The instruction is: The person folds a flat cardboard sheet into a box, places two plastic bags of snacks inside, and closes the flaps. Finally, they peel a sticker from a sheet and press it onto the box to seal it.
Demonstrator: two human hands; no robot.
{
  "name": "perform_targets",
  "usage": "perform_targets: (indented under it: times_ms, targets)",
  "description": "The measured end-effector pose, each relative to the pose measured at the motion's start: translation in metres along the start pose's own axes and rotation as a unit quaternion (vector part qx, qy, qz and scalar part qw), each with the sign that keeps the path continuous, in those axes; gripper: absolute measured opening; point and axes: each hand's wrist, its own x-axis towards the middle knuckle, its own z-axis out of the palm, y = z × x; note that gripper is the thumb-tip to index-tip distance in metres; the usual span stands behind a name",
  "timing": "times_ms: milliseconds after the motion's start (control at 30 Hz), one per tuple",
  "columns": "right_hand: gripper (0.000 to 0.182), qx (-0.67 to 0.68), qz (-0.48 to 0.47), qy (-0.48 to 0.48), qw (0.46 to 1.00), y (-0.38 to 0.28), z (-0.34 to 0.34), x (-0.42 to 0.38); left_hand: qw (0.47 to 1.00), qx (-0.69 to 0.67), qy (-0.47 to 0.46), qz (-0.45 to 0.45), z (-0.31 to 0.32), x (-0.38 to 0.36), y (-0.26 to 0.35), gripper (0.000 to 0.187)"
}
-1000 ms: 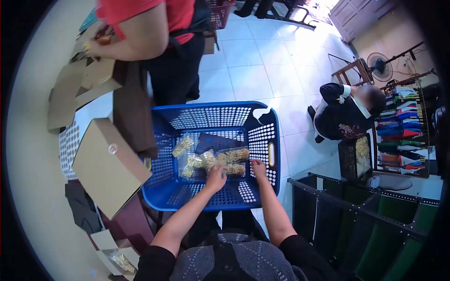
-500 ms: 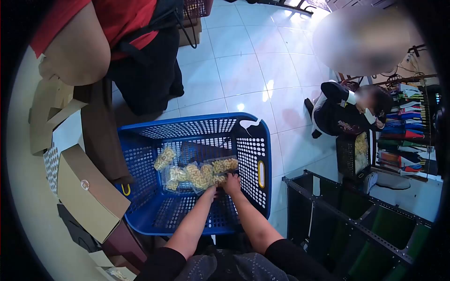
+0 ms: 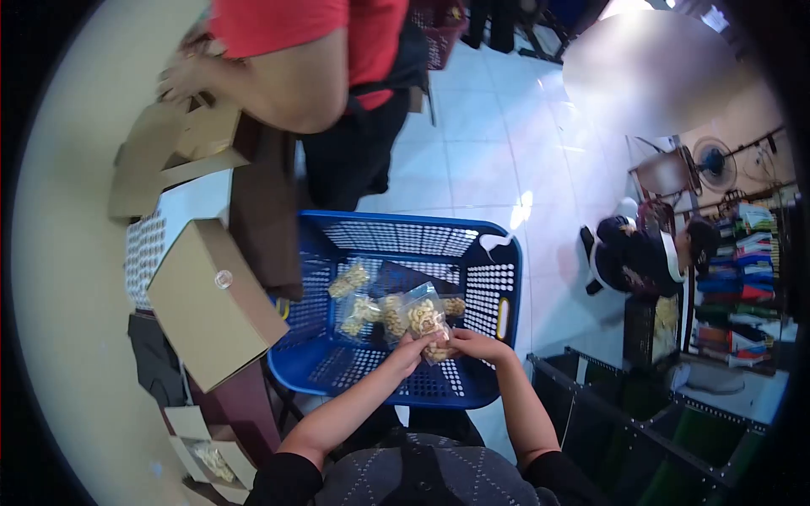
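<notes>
Between my two hands is a clear plastic bag of pale curved snacks [image 3: 426,317], tilted up above a blue laundry-style basket [image 3: 337,384]. My left hand [image 3: 409,352] grips the bag's lower left side. On the lower right side, my right hand [image 3: 474,344] is closed on the same bag. Several similar snack bags [image 3: 359,314] lie inside the basket, just beyond and left of my hands. One of them, a bag [image 3: 454,306], is partly hidden behind the held one.
Cardboard boxes [image 3: 215,295] stand on a table at the left, with a person in a red shirt [image 3: 295,67] beside them. A dark metal shelf frame [image 3: 624,422] lies at the lower right. Farther right, another person [image 3: 633,253] sits near hanging clothes [image 3: 738,278].
My hands have lifted one snack bag up from the basket and now hold it between them. The red-shirted person's hands have come into view at the far box. My view has shifted left.
</notes>
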Motion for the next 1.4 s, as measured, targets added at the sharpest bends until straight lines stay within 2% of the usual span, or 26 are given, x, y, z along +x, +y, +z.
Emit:
perform_targets:
  times_ms: [67,133,200,233,267,300,333,400,433,467,533,600,633,667,733,767,867,933,1000,1067,1133,1267,1300,1333,1367,1400]
  targets:
    - [0.046,-0.050,-0.080,-0.013,0.995,-0.038,0.024,-0.017,0.998,0.018,-0.024,0.055,-0.001,-0.032,0.021,0.046]
    - [0.045,-0.065,-0.119,-0.066,0.988,-0.057,0.046,-0.012,0.977,0.039,0.043,0.206,-0.001,-0.067,0.037,0.047]
    - [0.048,-0.054,-0.186,-0.085,0.977,-0.087,0.082,-0.013,0.964,0.016,0.070,0.256,-0.004,-0.105,0.057,0.047]
    - [0.052,-0.125,-0.219,-0.091,0.963,-0.106,0.100,-0.020,0.944,0.024,0.086,0.317,-0.007,-0.127,0.067,0.047]
    - [0.052,-0.145,-0.222,-0.106,0.958,-0.128,0.117,-0.025,0.921,0.031,0.103,0.375,-0.012,-0.150,0.074,0.047]
    - [0.054,-0.229,-0.149,-0.126,0.954,-0.148,0.135,-0.029,0.891,0.097,0.121,0.426,-0.023,-0.173,0.079,0.048]
    - [0.057,-0.311,-0.078,-0.141,0.937,-0.161,0.155,-0.030,0.883,0.088,0.132,0.442,-0.033,-0.193,0.079,0.048]
    - [0.063,-0.373,-0.083,-0.168,0.909,-0.173,0.197,-0.021,0.840,0.124,0.161,0.504,-0.057,-0.230,0.082,0.048]
    - [0.062,-0.376,-0.196,-0.137,0.895,-0.175,0.223,-0.018,0.812,0.158,0.194,0.528,-0.070,-0.253,0.082,0.050]
    - [0.062,-0.371,-0.307,-0.111,0.869,-0.175,0.247,-0.016,0.802,0.114,0.203,0.549,-0.085,-0.268,0.078,0.055]
    - [0.054,-0.386,-0.331,-0.109,0.854,-0.171,0.293,0.001,0.773,0.065,0.224,0.590,-0.093,-0.311,0.071,0.063]
    - [0.047,-0.242,-0.374,-0.181,0.877,-0.167,0.341,0.003,0.766,0.103,0.252,0.583,-0.124,-0.338,0.047,0.065]
    - [0.046,-0.245,-0.380,-0.209,0.867,-0.161,0.360,0.010,0.771,0.149,0.263,0.560,-0.139,-0.350,0.035,0.067]
    - [0.046,-0.255,-0.378,-0.226,0.861,-0.159,0.382,0.009,0.764,0.139,0.278,0.566,-0.148,-0.365,0.028,0.067]
    - [0.044,-0.163,-0.324,-0.259,0.895,-0.151,0.424,0.005,0.737,0.133,0.290,0.596,-0.159,-0.393,0.010,0.070]
    - [0.038,-0.193,-0.346,-0.221,0.891,-0.146,0.442,0.006,0.730,0.043,0.261,0.630,-0.158,-0.407,0.006,0.063]
    - [0.033,-0.201,-0.345,-0.242,0.884,-0.134,0.494,0.012,0.727,-0.093,0.286,0.618,-0.185,-0.434,-0.010,0.055]
    - [0.034,-0.224,-0.400,-0.242,0.855,-0.128,0.532,0.007,0.697,-0.083,0.335,0.628,-0.204,-0.457,-0.025,0.046]
    - [0.032,-0.293,-0.374,-0.276,0.836,-0.127,0.562,-0.005,0.696,-0.166,0.295,0.633,-0.228,-0.473,-0.046,0.045]
    - [0.038,-0.326,-0.359,-0.315,0.816,-0.117,0.583,0.007,0.686,-0.145,0.328,0.634,-0.233,-0.493,-0.062,0.043]
    - [0.039,-0.298,-0.313,-0.366,0.824,-0.109,0.614,0.002,0.637,-0.156,0.377,0.654,-0.242,-0.506,-0.080,0.042]
    - [0.035,-0.348,-0.352,-0.454,0.741,-0.100,0.662,-0.017,0.551,-0.161,0.501,0.648,-0.246,-0.532,-0.094,0.048]
    - [0.035,-0.355,-0.346,-0.471,0.730,-0.101,0.666,-0.012,0.531,-0.151,0.517,0.654,-0.246,-0.533,-0.091,0.049]
    - [0.034,-0.332,-0.277,-0.494,0.754,-0.102,0.673,-0.011,0.516,-0.163,0.529,0.654,-0.248,-0.536,-0.093,0.049]
    - [0.033,-0.309,-0.208,-0.511,0.775,-0.100,0.680,-0.010,0.521,-0.174,0.531,0.646,-0.252,-0.541,-0.097,0.049]
    - [0.033,-0.316,-0.202,-0.522,0.766,-0.098,0.680,-0.005,0.526,-0.182,0.532,0.638,-0.251,-0.540,-0.099,0.048]
